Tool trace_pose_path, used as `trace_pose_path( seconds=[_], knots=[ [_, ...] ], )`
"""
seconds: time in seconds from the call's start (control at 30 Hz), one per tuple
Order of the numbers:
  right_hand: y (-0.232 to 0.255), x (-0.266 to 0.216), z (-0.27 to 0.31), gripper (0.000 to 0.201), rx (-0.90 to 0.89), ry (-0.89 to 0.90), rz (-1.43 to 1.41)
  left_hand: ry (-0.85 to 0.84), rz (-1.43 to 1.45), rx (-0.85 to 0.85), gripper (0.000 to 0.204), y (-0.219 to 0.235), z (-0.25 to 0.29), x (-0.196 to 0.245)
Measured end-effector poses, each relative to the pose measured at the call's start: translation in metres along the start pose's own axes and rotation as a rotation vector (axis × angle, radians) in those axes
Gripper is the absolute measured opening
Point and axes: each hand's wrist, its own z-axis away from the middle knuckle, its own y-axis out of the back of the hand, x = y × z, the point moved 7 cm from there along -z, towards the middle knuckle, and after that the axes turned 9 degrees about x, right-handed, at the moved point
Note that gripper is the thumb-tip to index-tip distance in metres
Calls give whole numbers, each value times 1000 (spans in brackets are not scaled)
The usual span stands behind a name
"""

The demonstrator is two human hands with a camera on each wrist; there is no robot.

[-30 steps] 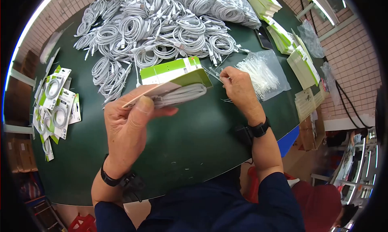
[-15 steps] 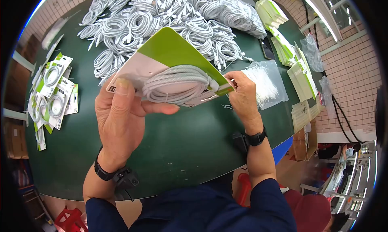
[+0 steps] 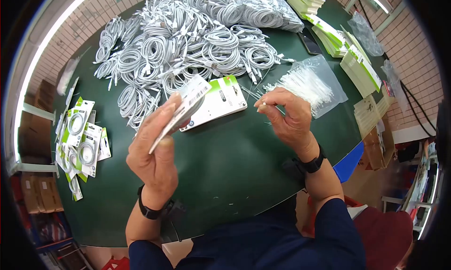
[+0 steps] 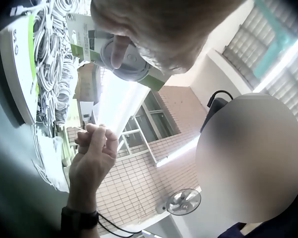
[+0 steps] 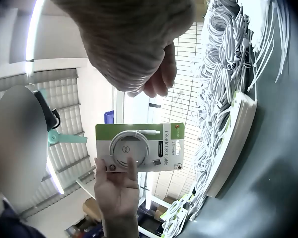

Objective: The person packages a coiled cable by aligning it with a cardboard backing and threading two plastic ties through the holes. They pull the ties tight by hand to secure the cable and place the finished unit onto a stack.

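Observation:
My left hand point(image 3: 157, 145) grips a green-and-white backing card point(image 5: 170, 136) by its edge, raised above the table. In the right wrist view the card's front shows a coiled white USB-A to USB-C cable point(image 5: 120, 163) on it; the head view has the card nearly edge-on. To the right, my right hand point(image 3: 291, 115) pinches a thin white cable tie point(image 3: 264, 103) between thumb and fingertips, most of it hidden. Just behind that hand lie a bag of white cable ties point(image 3: 305, 84) and several loose ties. A stack of blank-looking packaging cards point(image 3: 213, 108) lies between the hands.
A large heap of coiled grey-white cables point(image 3: 188, 39) covers the far side of the green table point(image 3: 225, 176). Finished-looking carded cables point(image 3: 87, 150) lie at the left. Card stacks point(image 3: 359, 72) line the right edge, near a phone point(image 3: 310, 42).
The card in my left hand has tipped from facing up to nearly edge-on and moved away from the right hand. My right hand has come off the card's edge, now pinching a tie.

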Motion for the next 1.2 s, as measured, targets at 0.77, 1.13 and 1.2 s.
trace_pose_path(
  seconds=[0.77, 1.13, 1.2],
  knots=[
    [-13, -47, 16, 16, 0, 2, -520, -417, -331, -252, 48, -32, 22, -28],
    [-17, -49, 16, 14, -62, 3, -437, -404, -327, -255, 46, -32, 21, -26],
    [-18, -50, 16, 13, -66, -1, -439, -401, -327, -259, 46, -32, 21, -26]
  ],
)
